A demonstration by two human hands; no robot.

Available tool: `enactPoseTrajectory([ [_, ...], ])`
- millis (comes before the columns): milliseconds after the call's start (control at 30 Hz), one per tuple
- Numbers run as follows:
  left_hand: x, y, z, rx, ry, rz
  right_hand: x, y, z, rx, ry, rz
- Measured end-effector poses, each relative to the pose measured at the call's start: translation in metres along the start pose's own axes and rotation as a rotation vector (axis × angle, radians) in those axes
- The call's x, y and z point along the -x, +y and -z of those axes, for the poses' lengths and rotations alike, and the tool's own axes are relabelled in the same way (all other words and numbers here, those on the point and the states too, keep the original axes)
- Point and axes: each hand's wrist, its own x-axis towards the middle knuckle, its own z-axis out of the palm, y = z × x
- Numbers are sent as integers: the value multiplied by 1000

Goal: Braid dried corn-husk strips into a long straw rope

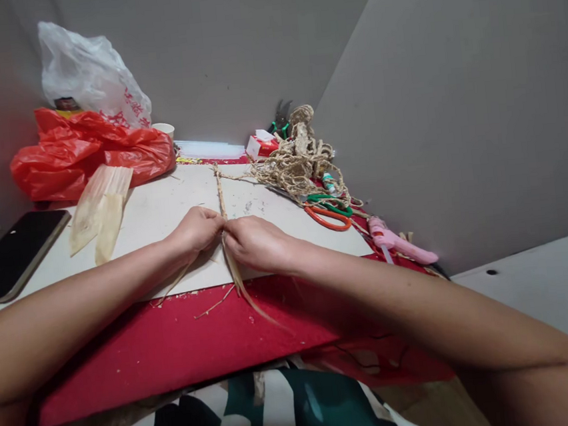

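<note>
My left hand (196, 228) and my right hand (255, 241) meet over a white board (172, 203), both closed on a thin twisted straw cord (220, 189). The cord runs away from my hands toward the back of the table. Loose straw strands (243, 287) trail from under my fingers toward me over the red table cover (176, 344).
Dried husk leaves (100, 207) and a black phone (14, 252) lie at the left. Red (82, 152) and white (87, 74) plastic bags sit behind. A tangle of straw rope (299, 158), orange scissors (328, 215) and a pink glue gun (400, 242) lie at the right by the grey wall.
</note>
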Motion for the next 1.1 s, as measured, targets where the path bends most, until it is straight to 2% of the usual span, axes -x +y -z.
enactPoseTrajectory([
  [100,0,1,1,41,-29,-27,8,5,7,-90,17,46],
  [167,-1,3,3,63,-63,-38,11,14,16,-243,40,65],
  [300,-4,7,10,74,-158,-18,4,36,27,-522,305,-2],
  [333,-5,7,11,82,-183,-14,0,40,26,-577,316,-11],
  [367,-5,7,12,89,-204,-16,-5,43,22,-650,267,-13],
  [500,-5,5,12,66,-208,-49,-19,45,3,-1092,-229,-47],
  [567,-5,2,11,21,-178,-64,-23,46,-2,-1225,-379,-71],
  [667,-6,-1,11,-111,-142,-131,-25,52,-4,-1265,-443,-37],
  [767,-8,-3,12,-300,-145,-272,-27,60,-5,-1269,-493,11],
  [900,-10,-4,12,-515,-70,-399,-31,64,-12,-1348,-560,-17],
  [1000,-9,-3,12,-537,5,-453,-31,62,-16,-1511,-564,-41],
  [1100,-7,0,12,-519,-21,-464,-28,58,-17,-1640,-519,-62],
])
